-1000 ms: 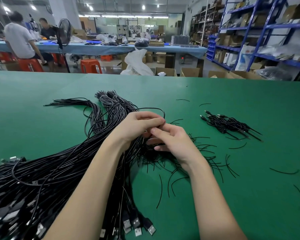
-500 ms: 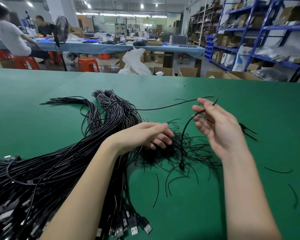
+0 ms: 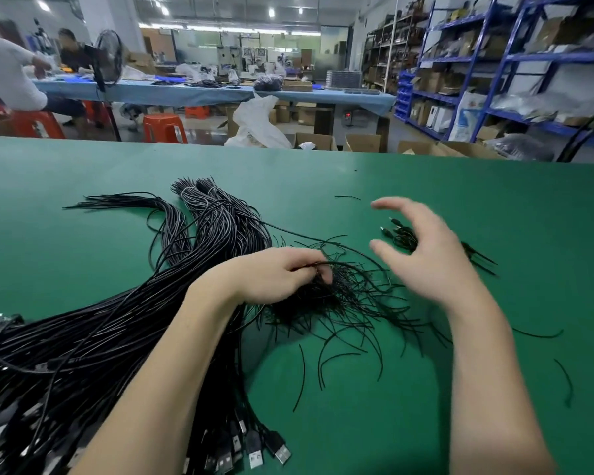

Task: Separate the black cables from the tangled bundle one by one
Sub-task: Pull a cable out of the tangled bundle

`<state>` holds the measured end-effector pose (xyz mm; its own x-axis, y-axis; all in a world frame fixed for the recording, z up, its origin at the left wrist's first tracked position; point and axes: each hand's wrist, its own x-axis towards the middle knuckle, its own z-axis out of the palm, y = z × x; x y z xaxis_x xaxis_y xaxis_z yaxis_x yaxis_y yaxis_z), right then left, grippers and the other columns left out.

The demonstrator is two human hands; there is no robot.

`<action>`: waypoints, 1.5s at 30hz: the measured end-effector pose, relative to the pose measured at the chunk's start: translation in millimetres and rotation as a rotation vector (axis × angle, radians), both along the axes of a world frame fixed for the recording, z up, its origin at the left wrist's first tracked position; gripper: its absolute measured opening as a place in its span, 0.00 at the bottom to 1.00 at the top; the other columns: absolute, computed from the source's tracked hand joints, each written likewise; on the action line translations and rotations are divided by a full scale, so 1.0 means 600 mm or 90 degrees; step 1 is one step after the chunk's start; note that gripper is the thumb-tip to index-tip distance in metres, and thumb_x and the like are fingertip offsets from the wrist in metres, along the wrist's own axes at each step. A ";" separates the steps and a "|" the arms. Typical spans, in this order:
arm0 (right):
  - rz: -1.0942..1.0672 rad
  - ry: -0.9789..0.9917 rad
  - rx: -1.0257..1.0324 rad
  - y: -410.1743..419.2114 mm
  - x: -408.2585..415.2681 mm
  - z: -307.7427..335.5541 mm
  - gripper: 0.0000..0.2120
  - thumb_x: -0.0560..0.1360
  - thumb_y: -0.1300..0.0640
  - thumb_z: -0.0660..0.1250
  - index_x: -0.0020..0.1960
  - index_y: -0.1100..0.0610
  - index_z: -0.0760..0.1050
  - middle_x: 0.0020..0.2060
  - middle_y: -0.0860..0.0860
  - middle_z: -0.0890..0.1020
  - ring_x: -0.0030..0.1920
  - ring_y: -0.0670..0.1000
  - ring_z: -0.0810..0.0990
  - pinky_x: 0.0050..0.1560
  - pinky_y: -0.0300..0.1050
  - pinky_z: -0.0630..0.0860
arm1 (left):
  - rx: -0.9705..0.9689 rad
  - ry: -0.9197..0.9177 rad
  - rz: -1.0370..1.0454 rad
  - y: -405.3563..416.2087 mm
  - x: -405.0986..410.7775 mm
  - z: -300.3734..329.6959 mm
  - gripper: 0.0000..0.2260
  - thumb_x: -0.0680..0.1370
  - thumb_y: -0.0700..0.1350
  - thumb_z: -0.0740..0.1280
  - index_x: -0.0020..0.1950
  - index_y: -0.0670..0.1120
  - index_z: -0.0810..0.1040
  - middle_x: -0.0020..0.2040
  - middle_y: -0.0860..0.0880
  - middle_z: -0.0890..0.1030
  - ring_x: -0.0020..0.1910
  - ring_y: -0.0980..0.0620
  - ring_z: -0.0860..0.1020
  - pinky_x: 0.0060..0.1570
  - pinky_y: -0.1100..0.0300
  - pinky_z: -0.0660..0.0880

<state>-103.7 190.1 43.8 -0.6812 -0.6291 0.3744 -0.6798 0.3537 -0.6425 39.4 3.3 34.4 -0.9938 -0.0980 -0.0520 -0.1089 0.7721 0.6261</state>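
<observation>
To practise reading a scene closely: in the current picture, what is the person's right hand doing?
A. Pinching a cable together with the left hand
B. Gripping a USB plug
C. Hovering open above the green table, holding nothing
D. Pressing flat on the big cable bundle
C: the right hand is raised with fingers spread and nothing between them, apart from the left hand, whose fingers pinch thin cables at the tangled pile on the green table.

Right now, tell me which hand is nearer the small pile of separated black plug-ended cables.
Right. The right hand hovers directly over the small pile of separated black plug-ended cables, fingers spread; the left hand is further left, at the tangle.
</observation>
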 end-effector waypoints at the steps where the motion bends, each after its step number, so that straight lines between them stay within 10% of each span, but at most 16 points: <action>1: 0.080 -0.041 0.063 -0.001 0.004 -0.001 0.17 0.76 0.45 0.71 0.64 0.35 0.75 0.57 0.26 0.75 0.60 0.31 0.71 0.60 0.35 0.65 | -0.055 0.023 -0.001 0.003 -0.002 0.001 0.13 0.85 0.44 0.57 0.61 0.55 0.79 0.51 0.65 0.81 0.53 0.64 0.77 0.59 0.63 0.71; 4: 0.175 -0.143 0.135 -0.020 0.019 -0.016 0.10 0.77 0.45 0.71 0.59 0.39 0.81 0.51 0.34 0.84 0.55 0.37 0.82 0.65 0.43 0.73 | -0.163 0.137 0.033 0.008 -0.010 -0.006 0.13 0.83 0.45 0.61 0.63 0.56 0.80 0.57 0.56 0.82 0.61 0.54 0.76 0.66 0.52 0.70; 9: 0.088 -0.165 -0.008 -0.040 0.027 -0.025 0.02 0.78 0.48 0.71 0.48 0.46 0.82 0.36 0.43 0.86 0.31 0.45 0.85 0.43 0.41 0.75 | -0.143 0.333 0.262 0.018 -0.025 -0.032 0.10 0.80 0.53 0.67 0.60 0.60 0.80 0.54 0.56 0.78 0.60 0.53 0.74 0.65 0.45 0.69; 13: 0.038 -0.190 -0.086 -0.033 0.021 -0.026 0.09 0.80 0.50 0.68 0.43 0.49 0.83 0.33 0.46 0.86 0.27 0.46 0.80 0.41 0.45 0.79 | -0.051 0.194 0.467 -0.003 -0.027 -0.034 0.29 0.74 0.60 0.72 0.71 0.49 0.71 0.61 0.50 0.77 0.62 0.50 0.75 0.65 0.50 0.72; 17: 0.054 -0.255 -0.269 -0.045 0.034 -0.017 0.08 0.81 0.52 0.68 0.45 0.50 0.83 0.31 0.48 0.83 0.28 0.48 0.78 0.41 0.50 0.80 | 0.378 0.053 0.230 -0.013 -0.017 -0.025 0.31 0.74 0.68 0.65 0.66 0.47 0.77 0.60 0.51 0.84 0.60 0.57 0.81 0.66 0.57 0.73; 22: 0.316 -0.335 -0.057 -0.078 0.077 -0.024 0.13 0.82 0.54 0.67 0.40 0.46 0.84 0.31 0.49 0.82 0.28 0.48 0.77 0.33 0.38 0.76 | 0.671 0.229 0.152 0.023 -0.042 -0.014 0.27 0.80 0.64 0.55 0.66 0.46 0.76 0.63 0.50 0.82 0.58 0.61 0.81 0.59 0.63 0.73; 45: 0.359 -0.436 -0.009 -0.088 0.090 -0.036 0.15 0.85 0.54 0.61 0.43 0.54 0.80 0.32 0.54 0.84 0.31 0.51 0.80 0.38 0.40 0.80 | 0.798 0.287 0.171 0.014 -0.041 -0.016 0.33 0.85 0.59 0.42 0.63 0.39 0.78 0.61 0.41 0.83 0.63 0.48 0.81 0.62 0.58 0.76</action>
<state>-49.8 137.1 22.4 -0.3485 -0.9373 0.0088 -0.2157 0.0711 -0.9739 15.0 11.9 24.9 -0.9059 -0.4170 0.0732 0.2345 -0.3502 0.9069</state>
